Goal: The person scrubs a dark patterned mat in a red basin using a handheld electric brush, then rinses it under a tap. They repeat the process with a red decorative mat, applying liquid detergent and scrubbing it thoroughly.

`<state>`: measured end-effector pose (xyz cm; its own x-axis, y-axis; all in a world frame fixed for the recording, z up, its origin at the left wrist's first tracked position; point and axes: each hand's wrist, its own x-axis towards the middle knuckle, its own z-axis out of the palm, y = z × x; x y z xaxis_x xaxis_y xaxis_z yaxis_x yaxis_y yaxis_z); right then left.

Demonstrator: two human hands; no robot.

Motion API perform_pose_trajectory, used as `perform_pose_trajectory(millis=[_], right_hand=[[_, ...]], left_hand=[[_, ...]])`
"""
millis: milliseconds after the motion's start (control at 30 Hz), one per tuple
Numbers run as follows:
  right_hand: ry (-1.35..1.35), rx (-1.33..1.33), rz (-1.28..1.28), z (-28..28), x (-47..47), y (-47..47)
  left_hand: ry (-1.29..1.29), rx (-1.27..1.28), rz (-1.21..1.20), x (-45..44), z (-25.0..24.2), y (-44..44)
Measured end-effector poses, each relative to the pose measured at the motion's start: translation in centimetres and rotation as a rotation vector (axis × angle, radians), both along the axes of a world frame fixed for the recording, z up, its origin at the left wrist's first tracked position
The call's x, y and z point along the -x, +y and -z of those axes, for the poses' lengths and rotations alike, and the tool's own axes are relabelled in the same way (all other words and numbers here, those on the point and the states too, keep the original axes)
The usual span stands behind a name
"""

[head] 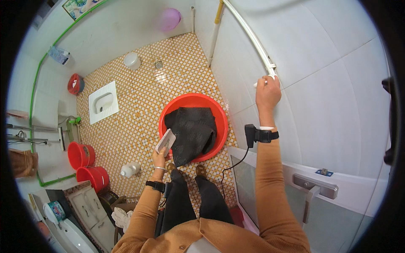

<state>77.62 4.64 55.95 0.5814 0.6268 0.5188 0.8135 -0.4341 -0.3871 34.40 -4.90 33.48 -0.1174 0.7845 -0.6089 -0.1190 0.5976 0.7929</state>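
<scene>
My left hand (160, 158) grips a phone-sized, flat pale pink object (165, 142), tilted over the near-left rim of a red plastic basin (222, 117). Dark grey textured cloth (191, 132) lies bunched in that basin, and one corner hangs over the near rim. Up on the tiled wall to the right, my right hand (268, 93) is closed around a white fitting (257, 84) at the lower end of a white plastic pipe (253, 33). My fingers hide most of the fitting.
Left lie a squat toilet (114, 102), two red buckets (81, 155) and a white plastic jug (130, 169). A white tub (132, 61) stands near the floor drain (158, 64). The door handle (311, 200) is beside my right arm, whose wrist strap trails a black cable (234, 166).
</scene>
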Motion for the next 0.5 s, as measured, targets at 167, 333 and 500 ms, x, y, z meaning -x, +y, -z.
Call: perform_pose_trajectory(millis=[167, 333, 500], right_hand=[[0.012, -0.245, -0.249, 2.4, -2.4, -1.6], [0.048, -0.26, -0.312, 2.8, -3.3, -1.9], [0.101, -0.267, -0.328, 2.4, -3.0, -2.0]], left_hand=[[-0.072, 0.02, -0.055, 0.1, 0.1, 0.5], [0.007, 0.033, 0.002, -1.4, -0.2, 3.1], [0.012, 0.037, 0.024, -2.3, -0.3, 4.5]])
